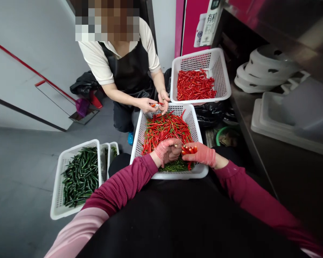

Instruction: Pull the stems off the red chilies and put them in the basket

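The basket [177,175] sits right up against the wearer's front, likely so both hands can work above it without reaching, and whatever drops falls back inside. Red chillies [164,130] fill its middle and far part, while green stems [176,166] lie in its near end, perhaps heaped there to keep the two apart. Over that near end, the right hand [200,154] is closed around a small bunch [190,149] of red chillies, tips lined up toward the left hand [168,152], probably so each can be got at singly. The left's fingers are curled in beside the bunch; whether they pinch anything cannot be told. Both forearms come in low from either side of the body, elbows out, wrists bent inward so the gloved hands nearly meet. Across the basket, a co-worker [133,71] holds red chillies above its far left corner. Beyond it stands the far basket [223,77], with more red chillies; to its left is the side basket [56,186], holding green chillies [82,175].
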